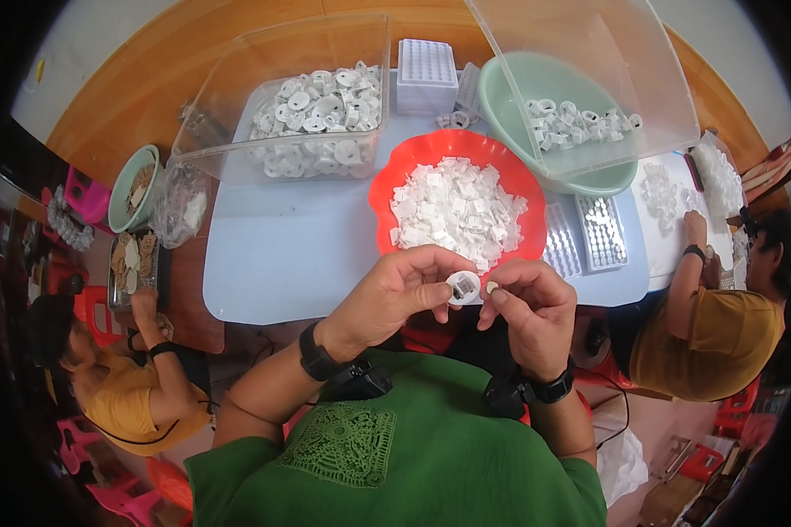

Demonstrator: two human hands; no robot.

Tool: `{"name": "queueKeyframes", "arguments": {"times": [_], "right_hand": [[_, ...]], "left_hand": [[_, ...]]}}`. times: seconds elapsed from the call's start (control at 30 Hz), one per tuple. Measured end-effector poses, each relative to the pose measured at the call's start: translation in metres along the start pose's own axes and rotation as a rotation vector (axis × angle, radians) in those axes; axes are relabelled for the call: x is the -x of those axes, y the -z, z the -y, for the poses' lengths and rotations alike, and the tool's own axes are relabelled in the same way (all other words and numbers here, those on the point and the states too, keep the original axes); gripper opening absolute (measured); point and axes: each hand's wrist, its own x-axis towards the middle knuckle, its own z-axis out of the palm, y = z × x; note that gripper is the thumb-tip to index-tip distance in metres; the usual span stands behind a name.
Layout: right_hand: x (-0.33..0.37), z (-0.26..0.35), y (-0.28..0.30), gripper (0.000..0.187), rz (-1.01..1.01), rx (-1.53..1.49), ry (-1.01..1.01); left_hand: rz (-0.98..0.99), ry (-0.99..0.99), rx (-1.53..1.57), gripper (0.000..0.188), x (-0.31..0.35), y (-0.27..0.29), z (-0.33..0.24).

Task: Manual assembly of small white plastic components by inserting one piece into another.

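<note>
Between the thumb and fingers of my left hand (400, 285) is a round white plastic part (463, 287), its side with a squarish recess turned up. Close beside it, my right hand (536, 312) pinches a small pale piece (490, 286), too small to name for certain. The two pieces are a little apart. Both hands are just above the near rim of a red scalloped bowl (383, 198), which is heaped with small flat white plastic pieces (457, 206).
A clear bin (224, 97) of round white parts (316, 110) stands back left. Stacked white trays (426, 79) are behind the bowl. A green basin (501, 101) supports a tilted clear bin (606, 61). A tray of shiny discs (601, 233) lies right. People (141, 378) work on both sides.
</note>
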Motion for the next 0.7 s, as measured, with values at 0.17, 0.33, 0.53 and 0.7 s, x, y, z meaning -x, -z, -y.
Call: {"name": "queueKeyframes", "arguments": {"times": [0.17,0.33,0.53,0.7], "right_hand": [[0.002,0.001,0.001,0.015,0.011,0.011,0.008],[0.003,0.0,0.0,0.015,0.0,0.019,0.018],[0.001,0.002,0.0,0.013,0.038,0.056,0.06],[-0.001,0.01,-0.005,0.013,0.041,0.133,0.028]], "left_hand": [[0.017,-0.006,-0.021,0.041,0.0,0.001,0.001],[0.005,-0.029,-0.01,0.041,0.0,0.001,0.003],[-0.009,0.048,0.056,0.039,0.0,0.001,0.007],[0.012,0.091,0.199,0.035,0.0,0.004,0.011]]}}
